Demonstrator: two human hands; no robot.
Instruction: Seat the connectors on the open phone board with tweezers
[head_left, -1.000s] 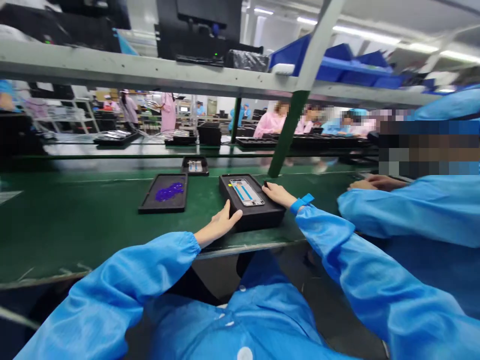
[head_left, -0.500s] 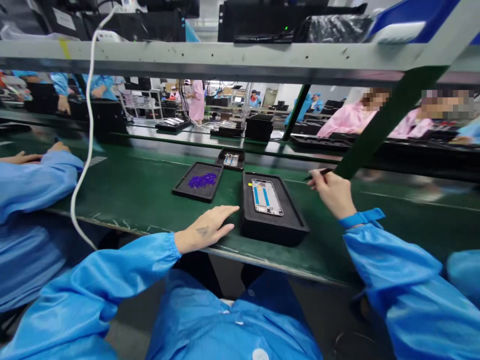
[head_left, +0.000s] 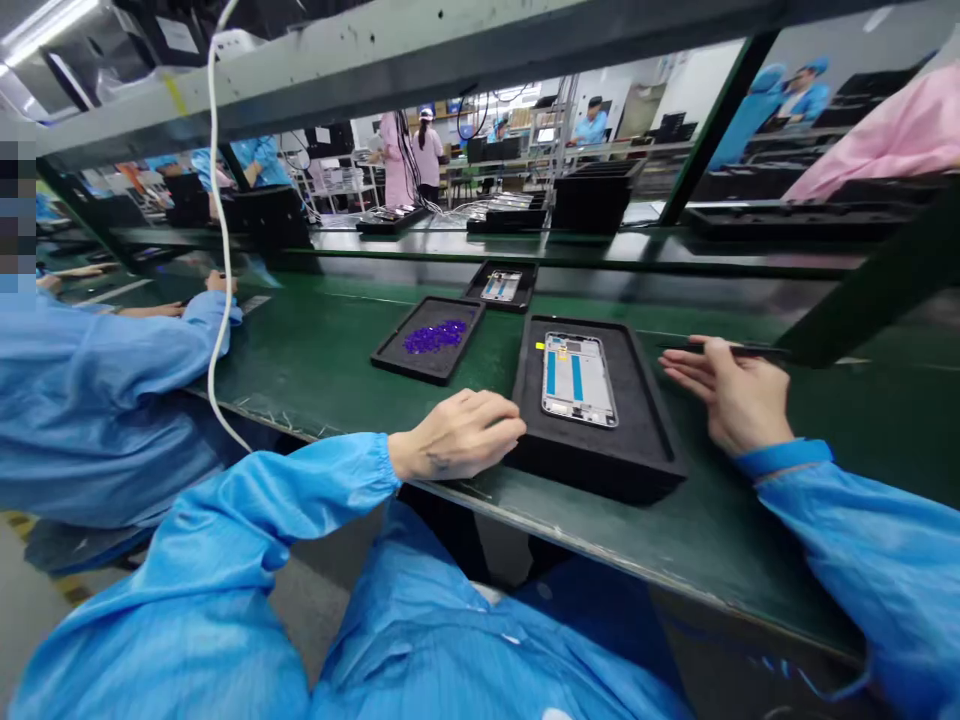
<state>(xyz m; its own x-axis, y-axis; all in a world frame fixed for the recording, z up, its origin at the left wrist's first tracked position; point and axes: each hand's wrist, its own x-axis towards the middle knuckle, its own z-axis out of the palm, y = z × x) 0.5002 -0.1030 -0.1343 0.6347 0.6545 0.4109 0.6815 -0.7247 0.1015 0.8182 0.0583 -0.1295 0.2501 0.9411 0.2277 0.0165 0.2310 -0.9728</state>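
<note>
On a deep black foam tray (head_left: 660,440) lies a silver phone frame (head_left: 596,385) with two blue strips and a small yellow tab at its left edge. My left hand (head_left: 469,435) is at the tray's left side, its fingers curled together with nothing visible in them; whether the fingertips touch the tray I cannot tell. To the right of the tray, my right hand (head_left: 739,395) holds a slim black pen-like tool (head_left: 761,351) between thumb and index finger, the other fingers stretched out. Its exact kind is unclear.
A shallow black tray (head_left: 382,358) with a heap of small purple pieces (head_left: 435,337) sits left of the phone frame. Behind it stands another tray (head_left: 531,290) with a second frame (head_left: 501,286). A white cable (head_left: 223,230) hangs at left, near a co-worker's sleeve (head_left: 112,370).
My left hand has gone from stretched fingers to curled ones, closer to the tray. My right hand has turned, its other fingers now extended, still holding the tool. The view has shifted and tilted.
</note>
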